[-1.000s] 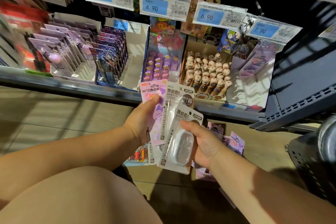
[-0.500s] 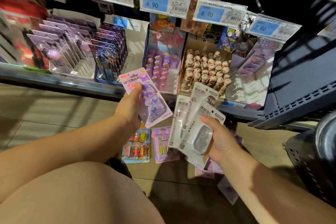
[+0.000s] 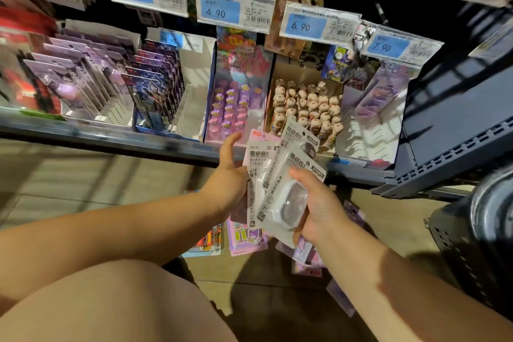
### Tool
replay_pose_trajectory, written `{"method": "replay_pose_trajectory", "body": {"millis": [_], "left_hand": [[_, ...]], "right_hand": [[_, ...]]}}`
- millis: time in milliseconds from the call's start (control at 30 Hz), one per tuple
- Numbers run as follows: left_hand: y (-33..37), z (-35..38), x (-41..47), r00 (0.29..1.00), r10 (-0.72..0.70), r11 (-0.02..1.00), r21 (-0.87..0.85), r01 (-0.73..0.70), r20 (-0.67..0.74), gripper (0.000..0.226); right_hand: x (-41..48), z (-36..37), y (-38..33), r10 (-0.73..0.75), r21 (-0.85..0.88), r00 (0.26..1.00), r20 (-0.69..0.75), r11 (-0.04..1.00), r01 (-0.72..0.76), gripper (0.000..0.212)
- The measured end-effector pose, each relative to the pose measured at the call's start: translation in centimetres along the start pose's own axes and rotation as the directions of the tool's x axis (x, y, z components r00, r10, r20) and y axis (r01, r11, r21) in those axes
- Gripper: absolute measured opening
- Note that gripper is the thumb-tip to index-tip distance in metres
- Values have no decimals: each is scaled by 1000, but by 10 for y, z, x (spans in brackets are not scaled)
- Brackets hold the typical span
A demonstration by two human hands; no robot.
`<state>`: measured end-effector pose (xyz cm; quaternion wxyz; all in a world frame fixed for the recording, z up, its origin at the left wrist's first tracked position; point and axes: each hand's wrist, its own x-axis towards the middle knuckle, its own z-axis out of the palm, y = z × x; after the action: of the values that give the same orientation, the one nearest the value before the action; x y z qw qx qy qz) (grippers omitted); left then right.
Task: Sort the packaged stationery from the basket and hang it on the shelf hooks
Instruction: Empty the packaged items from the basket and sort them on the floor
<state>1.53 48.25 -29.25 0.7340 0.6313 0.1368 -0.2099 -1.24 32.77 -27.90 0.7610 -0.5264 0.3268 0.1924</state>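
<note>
right hand (image 3: 319, 203) grip curled round fanned white packs (image 3: 277, 175) — maybe 3. left hand (image 3: 230, 183) at their left edge, thumb up, fingers hidden — grip unclear.

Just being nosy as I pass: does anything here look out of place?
Yes. Several stationery packs lie scattered on the floor below the shelf, under the person's hands, rather than hanging or standing on display.

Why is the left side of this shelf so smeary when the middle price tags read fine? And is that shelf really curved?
Head view: packs at far left smear with motion blur, while the 4.90 price tag reads sharply; the wide lens likely bows the shelf edge; shadow darkens the floor.
</note>
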Motion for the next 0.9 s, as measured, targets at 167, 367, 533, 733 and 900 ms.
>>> {"method": "replay_pose_trajectory", "body": {"millis": [167,367,533,733,900], "left_hand": [[0,0,-5,998,-63,992,-106,65,25,17],[-1,-1,-9,966,-43,988,-135,79,254,68],[-2,-5,-8,891,50,998,-47,-32,452,79],[-3,-12,-8,816,-130,985,-19,170,563,43],[-15,-19,-6,726,-279,928,-18,372,628,63]], "right_hand": [[0,8,-3,-8,85,1000,-1,996,8,30],[2,21,-3,-110,82,994,14,991,109,45],[3,23,2,-208,-165,978,-11,965,203,89],[19,19,22,-152,-448,984,-97,889,93,132],[6,19,28,-37,-413,996,-80,911,0,100]]}}
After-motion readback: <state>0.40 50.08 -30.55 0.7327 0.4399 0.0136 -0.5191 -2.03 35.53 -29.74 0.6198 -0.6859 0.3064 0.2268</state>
